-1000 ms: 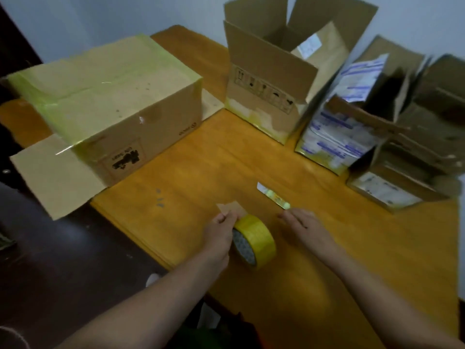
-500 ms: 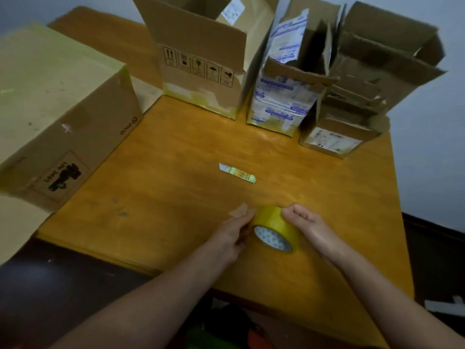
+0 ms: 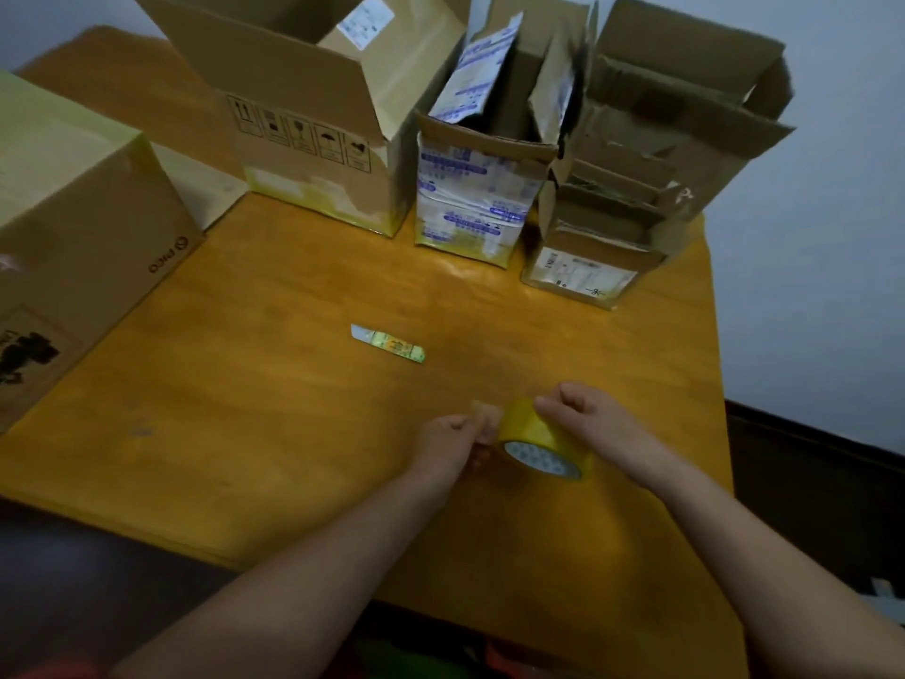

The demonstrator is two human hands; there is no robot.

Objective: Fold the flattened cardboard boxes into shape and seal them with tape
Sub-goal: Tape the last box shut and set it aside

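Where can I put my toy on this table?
Bare wood lies between the closed box on the left, the cutter and the left hand at the tape roll. Another bare strip runs between the cutter and the open boxes behind. The back edge is crowded.

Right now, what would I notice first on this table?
The yellow tape roll stands out near the front edge of the table, gripped by the right hand while the left hand pinches its loose end. Behind it a small cutter lies mid-table, and open cardboard boxes crowd the far edge.
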